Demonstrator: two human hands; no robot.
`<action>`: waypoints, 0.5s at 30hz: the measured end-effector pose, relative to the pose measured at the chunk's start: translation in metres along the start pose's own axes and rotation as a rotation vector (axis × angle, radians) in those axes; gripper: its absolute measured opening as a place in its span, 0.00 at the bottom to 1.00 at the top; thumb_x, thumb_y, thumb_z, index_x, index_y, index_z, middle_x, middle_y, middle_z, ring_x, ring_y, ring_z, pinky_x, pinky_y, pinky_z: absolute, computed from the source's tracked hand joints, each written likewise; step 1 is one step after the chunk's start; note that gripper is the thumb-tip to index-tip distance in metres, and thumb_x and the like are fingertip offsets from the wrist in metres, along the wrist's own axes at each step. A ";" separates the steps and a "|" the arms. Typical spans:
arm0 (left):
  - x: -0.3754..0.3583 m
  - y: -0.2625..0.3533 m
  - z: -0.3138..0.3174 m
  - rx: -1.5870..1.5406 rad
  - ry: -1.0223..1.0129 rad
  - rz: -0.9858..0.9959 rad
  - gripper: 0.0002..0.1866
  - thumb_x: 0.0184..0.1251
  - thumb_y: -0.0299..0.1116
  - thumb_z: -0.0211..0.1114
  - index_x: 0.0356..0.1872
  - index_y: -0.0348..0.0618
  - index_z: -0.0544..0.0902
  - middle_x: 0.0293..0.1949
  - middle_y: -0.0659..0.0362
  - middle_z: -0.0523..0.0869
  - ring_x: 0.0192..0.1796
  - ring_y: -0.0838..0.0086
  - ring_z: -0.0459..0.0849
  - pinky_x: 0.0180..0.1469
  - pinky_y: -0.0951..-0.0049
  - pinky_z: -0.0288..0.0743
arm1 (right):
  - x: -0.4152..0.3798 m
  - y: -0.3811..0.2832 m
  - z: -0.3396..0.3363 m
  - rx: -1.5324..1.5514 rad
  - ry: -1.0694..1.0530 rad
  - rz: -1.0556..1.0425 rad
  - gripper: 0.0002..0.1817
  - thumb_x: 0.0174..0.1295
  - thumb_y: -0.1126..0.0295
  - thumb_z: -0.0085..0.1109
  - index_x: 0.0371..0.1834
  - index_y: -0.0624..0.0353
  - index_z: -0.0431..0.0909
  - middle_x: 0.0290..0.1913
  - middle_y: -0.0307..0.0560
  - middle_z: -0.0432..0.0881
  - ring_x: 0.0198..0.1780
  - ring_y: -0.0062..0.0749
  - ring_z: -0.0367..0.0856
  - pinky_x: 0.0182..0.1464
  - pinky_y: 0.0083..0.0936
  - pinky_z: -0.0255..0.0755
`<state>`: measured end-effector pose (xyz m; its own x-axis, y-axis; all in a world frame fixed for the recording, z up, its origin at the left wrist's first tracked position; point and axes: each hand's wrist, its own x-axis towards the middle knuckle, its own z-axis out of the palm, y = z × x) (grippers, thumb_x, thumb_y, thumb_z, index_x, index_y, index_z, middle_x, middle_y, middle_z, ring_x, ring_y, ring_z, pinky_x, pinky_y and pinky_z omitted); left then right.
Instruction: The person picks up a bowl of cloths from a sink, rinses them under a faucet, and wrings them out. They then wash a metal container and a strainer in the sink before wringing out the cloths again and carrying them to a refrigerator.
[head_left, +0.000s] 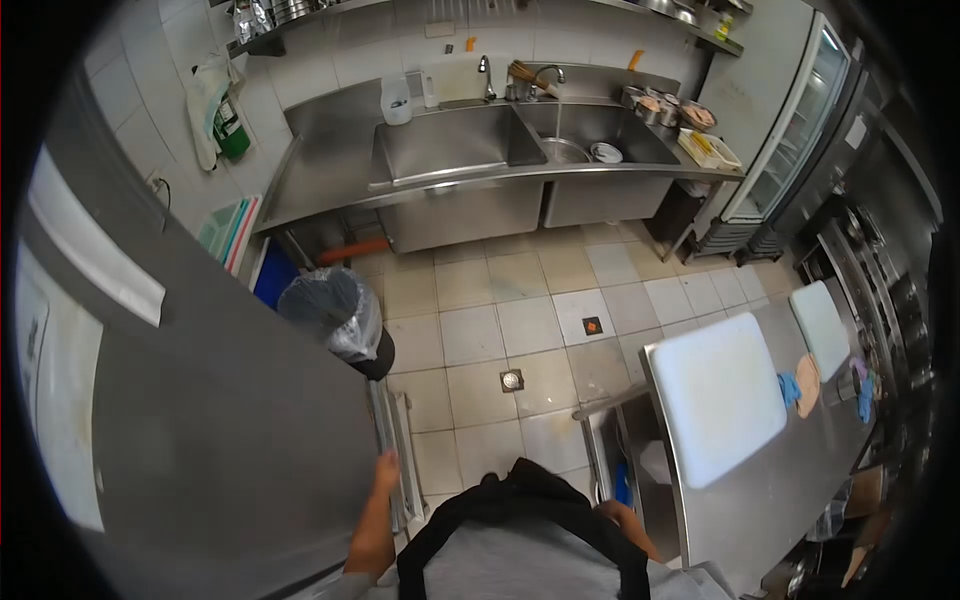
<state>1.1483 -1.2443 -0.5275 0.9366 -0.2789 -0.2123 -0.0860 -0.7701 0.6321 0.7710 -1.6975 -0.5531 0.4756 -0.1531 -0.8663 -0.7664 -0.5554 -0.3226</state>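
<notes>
My left hand (386,472) is at the edge of a large grey metal door (250,420), its fingers curled round that edge. White papers (60,380) are fixed to the door's face. A pale door frame or seal (402,440) runs just beyond the hand. My right hand (622,518) hangs low by my side, beside the steel worktable (760,500). Its fingers are mostly hidden by my body and a black strap (525,490). Close to it, a blue object (622,484) shows under the worktable.
A white cutting board (720,395) lies on the worktable, with a smaller board (820,325) behind. A lined bin (345,320) stands ahead on the left. Along the far wall runs a double sink (450,145), water running into its right basin. A glass-door fridge (790,130) stands right.
</notes>
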 end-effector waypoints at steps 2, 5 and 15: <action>0.107 0.106 -0.047 -0.377 0.044 0.052 0.12 0.62 0.33 0.51 0.43 0.37 0.73 0.35 0.50 0.79 0.39 0.69 0.77 0.43 0.71 0.69 | -0.026 -0.019 -0.018 0.476 0.005 0.135 0.18 0.54 0.58 0.51 0.44 0.54 0.75 0.35 0.44 0.78 0.29 0.34 0.78 0.27 0.31 0.72; 0.200 0.212 -0.099 -0.524 -0.043 0.189 0.14 0.62 0.31 0.52 0.47 0.37 0.72 0.38 0.57 0.79 0.39 0.76 0.76 0.44 0.78 0.68 | 0.024 -0.027 -0.049 0.742 0.089 0.270 0.16 0.54 0.59 0.52 0.41 0.56 0.75 0.30 0.44 0.77 0.23 0.32 0.77 0.23 0.30 0.71; 0.162 0.031 -0.001 0.327 -0.324 0.145 0.15 0.49 0.39 0.59 0.35 0.41 0.73 0.31 0.54 0.76 0.35 0.59 0.74 0.39 0.62 0.67 | 0.213 -0.223 -0.295 0.150 0.627 -0.338 0.20 0.53 0.56 0.51 0.40 0.62 0.76 0.31 0.57 0.79 0.29 0.32 0.79 0.36 0.27 0.72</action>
<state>1.2975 -1.3130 -0.5412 0.7573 -0.5214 -0.3932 -0.3591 -0.8354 0.4162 1.1707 -1.8477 -0.5535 0.8201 -0.4576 -0.3435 -0.5638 -0.5440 -0.6214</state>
